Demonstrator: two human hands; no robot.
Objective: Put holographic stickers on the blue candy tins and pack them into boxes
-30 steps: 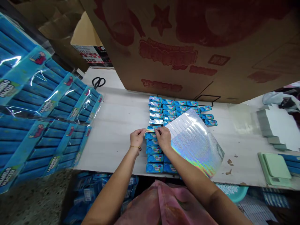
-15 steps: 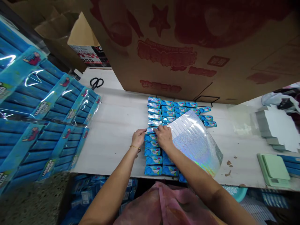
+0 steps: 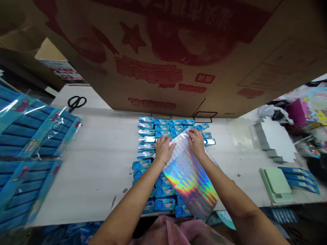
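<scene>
Rows of small blue packs [image 3: 165, 204] lie on the white table [image 3: 97, 153]; those toward the back left carry shiny strips. Across them rests a holographic sheet [image 3: 189, 180] with white strips along its upper left part. My left hand [image 3: 164, 149] lies on the sheet's left edge, fingers spread, with a bracelet at the wrist. At the upper right edge of the strips, my right hand [image 3: 196, 141] has its fingers pinched on the sheet.
A large cardboard box [image 3: 158, 85] stands behind the packs. Black scissors [image 3: 76, 102] lie at the back left, near bagged blue packs [image 3: 30, 136]. To the right are a green scale [image 3: 277, 185], a stack of white card [image 3: 278, 139] and more blue packs [image 3: 300, 179].
My left hand has moved from the column of packs onto the sheet. My right hand has left the pack and gripped the sheet's edge. The sheet has turned, and the view has shifted right.
</scene>
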